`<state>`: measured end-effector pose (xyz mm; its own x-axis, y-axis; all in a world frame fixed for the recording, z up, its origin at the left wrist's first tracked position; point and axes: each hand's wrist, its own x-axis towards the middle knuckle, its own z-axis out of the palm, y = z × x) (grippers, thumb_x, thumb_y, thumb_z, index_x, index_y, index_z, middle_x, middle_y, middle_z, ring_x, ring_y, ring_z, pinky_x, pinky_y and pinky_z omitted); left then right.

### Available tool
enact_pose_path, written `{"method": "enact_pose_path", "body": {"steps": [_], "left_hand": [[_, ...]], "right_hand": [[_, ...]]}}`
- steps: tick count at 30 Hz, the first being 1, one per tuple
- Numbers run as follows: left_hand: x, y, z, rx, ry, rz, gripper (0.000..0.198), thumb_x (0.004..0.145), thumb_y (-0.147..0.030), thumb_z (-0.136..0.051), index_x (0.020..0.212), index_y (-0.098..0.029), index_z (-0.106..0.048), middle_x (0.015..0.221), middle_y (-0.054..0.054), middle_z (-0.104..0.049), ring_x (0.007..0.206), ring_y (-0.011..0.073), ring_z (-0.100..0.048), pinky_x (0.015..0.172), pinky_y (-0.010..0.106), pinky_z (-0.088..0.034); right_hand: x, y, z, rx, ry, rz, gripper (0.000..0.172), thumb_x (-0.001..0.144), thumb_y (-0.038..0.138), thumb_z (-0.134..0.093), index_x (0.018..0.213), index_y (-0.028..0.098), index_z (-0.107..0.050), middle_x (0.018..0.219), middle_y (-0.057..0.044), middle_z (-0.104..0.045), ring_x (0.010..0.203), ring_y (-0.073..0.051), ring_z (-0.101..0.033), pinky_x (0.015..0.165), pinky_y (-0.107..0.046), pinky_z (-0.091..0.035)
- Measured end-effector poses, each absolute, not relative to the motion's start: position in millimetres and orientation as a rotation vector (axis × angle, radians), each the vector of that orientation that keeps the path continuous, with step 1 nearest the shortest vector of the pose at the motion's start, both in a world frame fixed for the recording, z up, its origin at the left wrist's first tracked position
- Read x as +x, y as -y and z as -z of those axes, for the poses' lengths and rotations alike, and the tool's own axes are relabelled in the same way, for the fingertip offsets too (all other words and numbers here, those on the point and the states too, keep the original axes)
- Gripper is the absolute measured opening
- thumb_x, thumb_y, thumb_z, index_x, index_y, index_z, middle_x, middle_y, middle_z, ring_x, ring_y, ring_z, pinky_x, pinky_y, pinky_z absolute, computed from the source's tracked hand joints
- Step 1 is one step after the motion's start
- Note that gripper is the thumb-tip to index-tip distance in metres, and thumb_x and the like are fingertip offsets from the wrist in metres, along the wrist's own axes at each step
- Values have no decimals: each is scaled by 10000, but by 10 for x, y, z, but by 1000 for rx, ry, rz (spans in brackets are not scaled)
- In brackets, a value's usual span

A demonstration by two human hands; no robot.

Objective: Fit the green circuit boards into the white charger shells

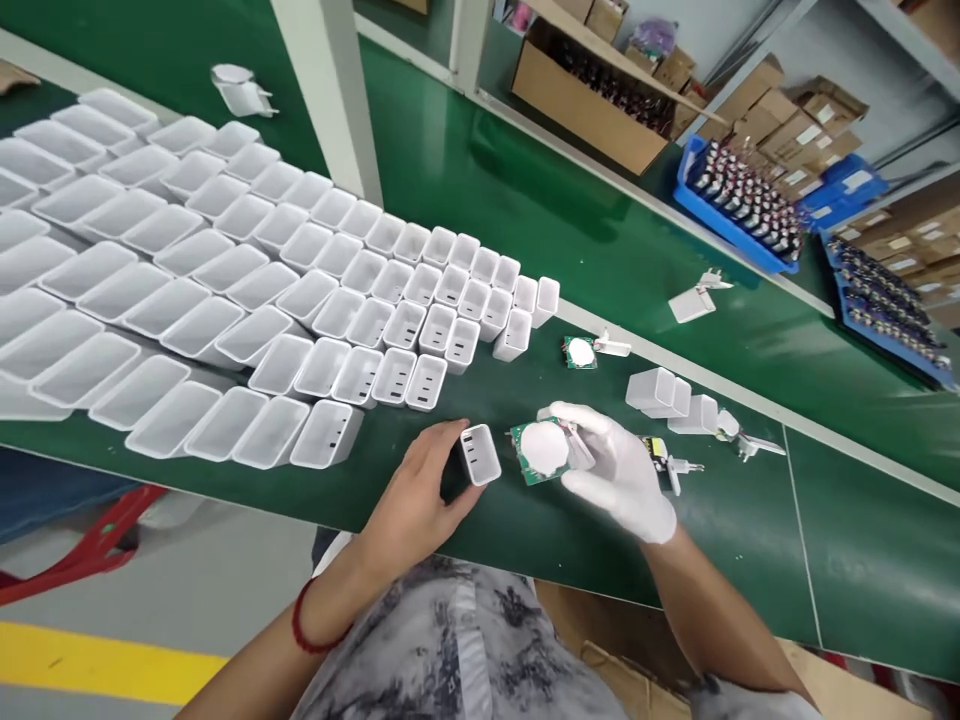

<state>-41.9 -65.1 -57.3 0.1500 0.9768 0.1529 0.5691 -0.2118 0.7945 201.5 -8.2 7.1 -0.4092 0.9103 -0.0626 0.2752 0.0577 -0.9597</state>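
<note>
Fingers and thumb of my bare left hand (421,487) grip a white plastic charger housing (481,456), its open end towards me and dark port slots visible inside. Just to the right, my white-gloved right hand (619,470) holds a green circuit board (541,452) with a round white patch on its face and a white plug piece attached by wires. Board and housing are a short gap apart. Behind them on the bench lies another circuit board (580,352) wired to a white plug part (613,348).
Many open white housings (217,275) stand in rows on the left. A few housings (651,390) and a black-and-yellow circuit assembly (656,452) lie right of my glove. Blue trays (739,205) of parts and a cardboard box (589,105) sit beyond the green bench (742,520). A white post (334,100) rises behind.
</note>
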Motion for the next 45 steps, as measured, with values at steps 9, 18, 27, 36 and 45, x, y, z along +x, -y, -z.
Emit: {"method": "enact_pose_path", "body": {"steps": [9, 18, 27, 36, 45], "left_hand": [[-506, 562, 647, 1853, -1323, -964, 497, 881, -262, -656, 1340, -237, -467, 1269, 99, -630, 1208, 269, -583, 1027, 452, -501], [-532, 554, 671, 1857, -1282, -972, 552, 882, -279, -663, 1388, -242, -446, 1269, 98, -639, 1212, 279, -579, 1025, 467, -508], [-534, 548, 666, 1886, -1267, -968, 557, 879, -251, -668, 1382, -215, -433, 1259, 103, -632, 1209, 274, -560, 1032, 452, -502], [-531, 540, 657, 1903, -1267, -973, 558, 879, -237, -669, 1380, -203, -424, 1260, 105, -627, 1209, 277, -553, 1030, 451, -503], [-535, 540, 669, 1899, -1259, -965, 559, 884, -232, -658, 1388, -204, -417, 1257, 107, -628, 1212, 282, -552, 1026, 462, -505]], "right_hand": [[1503, -26, -263, -845, 2509, -538, 644, 734, 184, -639, 1347, 241, -453, 1094, -94, -634, 1011, -262, -596, 914, -496, -491], [1322, -72, -528, -911, 2808, -393, 316, 700, 147, -584, 1007, 223, -592, 952, -67, -660, 932, -257, -596, 912, -468, -457], [1242, -107, -476, -925, 2874, -414, 175, 705, 143, -567, 865, 211, -583, 941, -66, -675, 915, -242, -591, 951, -439, -425], [1203, -134, -550, -950, 2938, -466, 169, 686, 126, -575, 839, 197, -578, 786, -32, -602, 779, -207, -531, 915, -415, -422], [1201, -154, -544, -965, 2951, -504, 147, 686, 122, -575, 814, 195, -563, 778, -19, -572, 774, -189, -502, 921, -393, -403]]}}
